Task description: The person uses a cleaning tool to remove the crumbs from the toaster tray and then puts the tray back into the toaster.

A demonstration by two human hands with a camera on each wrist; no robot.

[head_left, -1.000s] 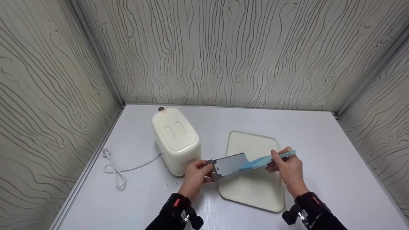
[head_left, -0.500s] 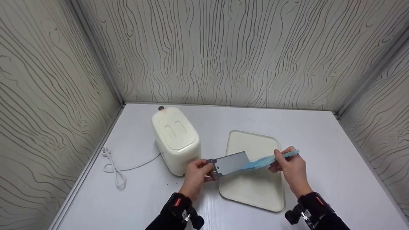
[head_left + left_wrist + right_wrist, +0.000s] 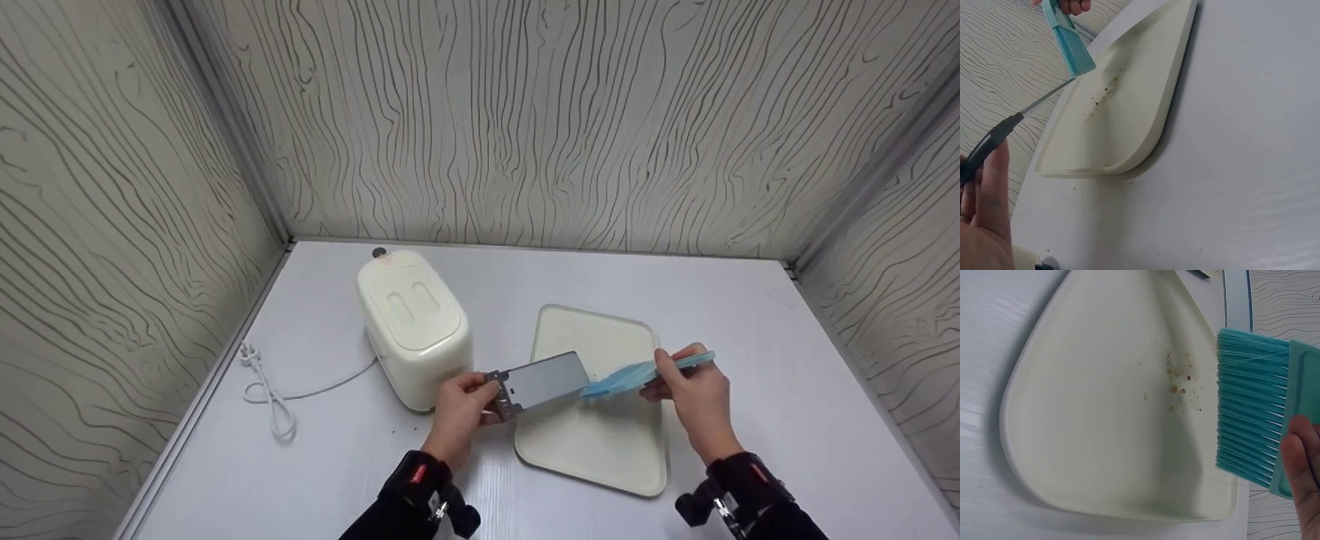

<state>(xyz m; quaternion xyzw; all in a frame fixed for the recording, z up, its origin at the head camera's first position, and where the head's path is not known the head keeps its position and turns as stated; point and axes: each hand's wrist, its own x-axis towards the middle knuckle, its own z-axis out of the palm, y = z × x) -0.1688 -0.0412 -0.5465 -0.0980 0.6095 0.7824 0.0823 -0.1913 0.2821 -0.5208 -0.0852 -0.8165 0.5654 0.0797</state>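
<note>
My left hand (image 3: 455, 421) pinches the dark end of a flat metal crumb tray (image 3: 546, 381), held above a cream serving tray (image 3: 600, 457). In my right hand (image 3: 699, 401) is a light blue bristle brush (image 3: 626, 377), gripped by its handle. In the head view the bristle tips lie close to the crumb tray's far edge; the left wrist view has them at its tip, and whether they touch I cannot tell. Brown crumbs (image 3: 1182, 389) are scattered on the serving tray. A cream toaster (image 3: 416, 322) with a lid on top stands just beyond my left hand.
A white power cord (image 3: 277, 412) with its plug lies on the table (image 3: 337, 465) left of the toaster. A few crumbs (image 3: 1075, 189) dot the table beside the serving tray. Patterned panels (image 3: 495, 120) stand at the back and both sides.
My right hand has drawn the brush rightward, from on top of the crumb tray to its far edge. My left hand and the crumb tray have barely moved.
</note>
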